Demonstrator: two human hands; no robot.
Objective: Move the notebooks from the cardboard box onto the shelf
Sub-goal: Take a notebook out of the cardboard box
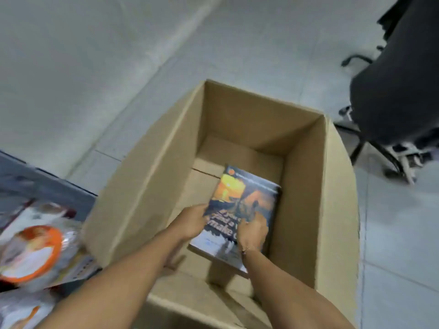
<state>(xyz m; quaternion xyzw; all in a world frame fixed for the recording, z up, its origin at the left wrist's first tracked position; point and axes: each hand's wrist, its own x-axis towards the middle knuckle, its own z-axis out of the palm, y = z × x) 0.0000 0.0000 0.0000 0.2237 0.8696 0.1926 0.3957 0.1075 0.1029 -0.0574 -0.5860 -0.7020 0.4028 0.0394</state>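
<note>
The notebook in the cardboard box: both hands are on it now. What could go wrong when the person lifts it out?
1. The left hand touches only the edge of the notebook, and the right hand rests on its cover, so it may slip.
2. The cardboard box is deep; the notebook could catch on a wall.
3. An office chair stands close on the right.

cardboard box [152, 167]: centre of the frame, on the floor [71, 67]
notebook [247, 203]: inside the box, toward its right wall
left hand [190, 222]: at the notebook's left edge
right hand [253, 230]: on the notebook's lower right part
chair [394, 91]: upper right, behind the box
packets [31, 252]: lower left, beside the box
</note>
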